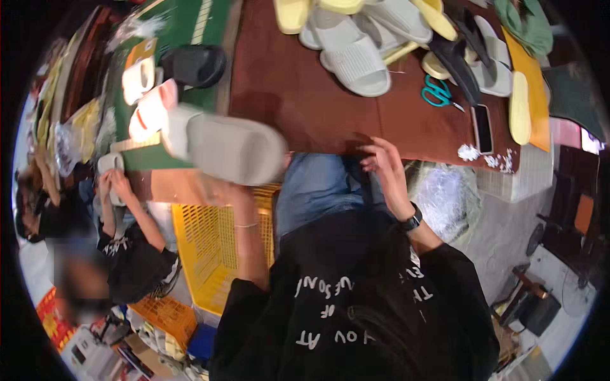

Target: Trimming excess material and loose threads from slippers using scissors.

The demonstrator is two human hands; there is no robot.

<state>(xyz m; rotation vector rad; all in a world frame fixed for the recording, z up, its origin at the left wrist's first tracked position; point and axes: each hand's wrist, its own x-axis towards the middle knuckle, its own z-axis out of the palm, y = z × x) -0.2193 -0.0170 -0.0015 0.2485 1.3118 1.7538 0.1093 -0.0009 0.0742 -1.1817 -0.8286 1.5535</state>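
Note:
A light grey slide sandal [244,149], smeared by motion, is held over the left part of the brown table [279,82]. My left hand [227,190] grips it from below, with most of the fingers hidden behind the sole. Close to the front edge of the table, my right hand [386,162] has its fingers spread and nothing in them. Beyond it lies a pile of grey slide sandals [356,63] mixed with pale yellow and black ones. Teal-handled scissors [437,92] and a phone [483,129] rest to the right.
A yellow plastic crate [197,247] stands below, left of my legs. White, pink and black sandals [194,65] lie on the green surface [197,101] at left. A co-worker's hands [114,181] hold a sandal there. A clear plastic bag [445,197] sits right of my legs.

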